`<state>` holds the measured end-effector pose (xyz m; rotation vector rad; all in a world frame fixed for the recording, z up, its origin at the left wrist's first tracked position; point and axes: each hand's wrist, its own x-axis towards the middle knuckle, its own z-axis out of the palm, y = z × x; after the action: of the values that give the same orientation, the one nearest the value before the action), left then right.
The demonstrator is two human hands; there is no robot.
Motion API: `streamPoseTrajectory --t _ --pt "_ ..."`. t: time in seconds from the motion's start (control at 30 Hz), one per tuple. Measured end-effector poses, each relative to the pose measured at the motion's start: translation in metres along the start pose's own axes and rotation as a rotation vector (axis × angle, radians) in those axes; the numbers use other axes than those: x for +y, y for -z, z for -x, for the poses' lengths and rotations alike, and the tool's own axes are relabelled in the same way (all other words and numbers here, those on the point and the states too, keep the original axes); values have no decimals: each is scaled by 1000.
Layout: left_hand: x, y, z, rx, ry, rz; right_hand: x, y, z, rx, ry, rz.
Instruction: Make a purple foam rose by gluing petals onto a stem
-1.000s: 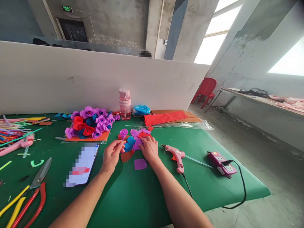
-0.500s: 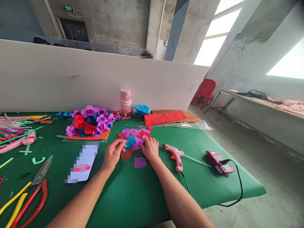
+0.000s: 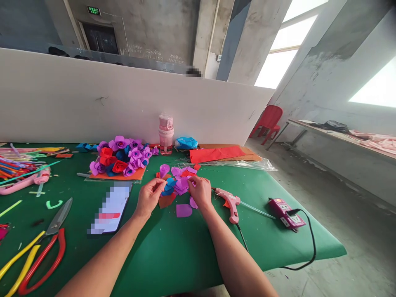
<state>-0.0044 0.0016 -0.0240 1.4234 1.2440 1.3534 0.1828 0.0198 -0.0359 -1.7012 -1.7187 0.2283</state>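
Observation:
My left hand [image 3: 149, 197] is closed in a pinch at the left side of a loose heap of petal-shaped pieces; what is between its fingertips is too small to make out. Blue petals [image 3: 168, 186] lie right beside those fingers. My right hand [image 3: 201, 193] pinches the edge of a purple petal [image 3: 182, 185] on the heap's right side. A rolled purple petal [image 3: 164, 170] stands at the back of the heap. Closer to me, a flat purple piece [image 3: 184, 210] and a brown piece [image 3: 167, 200] rest on the green table [image 3: 167, 255].
Right of my hands lies a pink glue gun [image 3: 228, 202], with a purple power strip [image 3: 286, 213] beyond. Left are a phone [image 3: 113, 208], large scissors [image 3: 57, 218] and finished paper flowers [image 3: 119, 154]. A pink bottle [image 3: 166, 134] and red sheets [image 3: 216, 154] stand behind.
My right hand has lifted slightly and moved right, its fingers going from spread over the heap to a pinch on a purple petal. My left hand stays pinched. The view has shifted slightly.

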Motion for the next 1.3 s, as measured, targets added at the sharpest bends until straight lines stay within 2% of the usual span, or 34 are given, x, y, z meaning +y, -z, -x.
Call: streamPoseTrajectory --t 0.1,0.17,0.33,0.5,0.6,0.7,0.77,0.8,0.83,0.9,1.03,1.13,1.3 --pt "7 0 0 9 37 22 -15 8 5 -108 -29 -279" --pt "11 0 1 -26 66 38 -26 16 13 -188 -1 -395" --pt "22 -2 7 -258 161 79 -44 34 33 -245 55 -423" --pt "32 -6 14 -439 250 60 -40 48 52 -257 40 -407" --pt "37 -9 20 -510 259 -2 -21 68 65 -244 8 -414" --pt "41 -13 27 -612 316 -43 16 95 78 -111 -92 -310" --pt "40 -18 31 -678 351 -64 44 110 83 17 -247 -16" --pt "39 -20 33 -708 363 -84 56 115 85 23 -309 97" --pt "38 -21 34 -731 368 -111 66 119 85 13 -369 179" --pt "32 -24 35 -753 359 -176 79 121 83 -94 -437 259" --pt "17 -23 32 -716 313 -293 87 117 71 -281 -482 291" --pt "10 -21 29 -672 284 -291 89 116 70 -265 -521 134" --pt "13 -22 29 -624 297 -217 83 118 88 -111 -598 -643"
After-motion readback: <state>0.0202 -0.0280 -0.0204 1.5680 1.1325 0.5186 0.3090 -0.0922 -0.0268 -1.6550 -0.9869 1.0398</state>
